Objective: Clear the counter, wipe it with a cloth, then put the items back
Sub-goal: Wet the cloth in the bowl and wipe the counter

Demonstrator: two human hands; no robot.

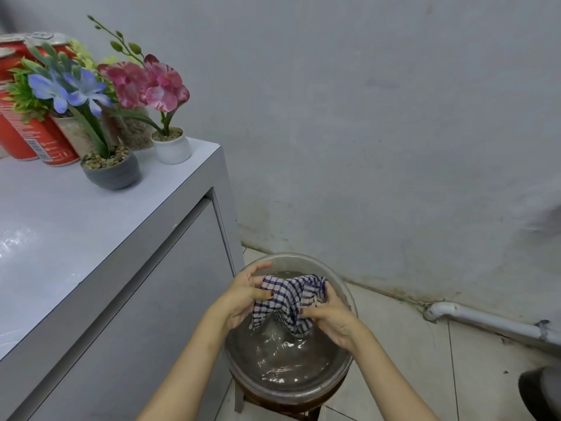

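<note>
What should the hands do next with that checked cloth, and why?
Probably twist the checked cloth to wring it: the left hand and right hand both grip it right over the bowl of water, so drips would fall back in.

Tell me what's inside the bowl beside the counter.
Rippling water fills the bowl, and the checked cloth, gripped by the left hand and right hand, hangs into it. The water under the cloth and hands is covered.
</note>
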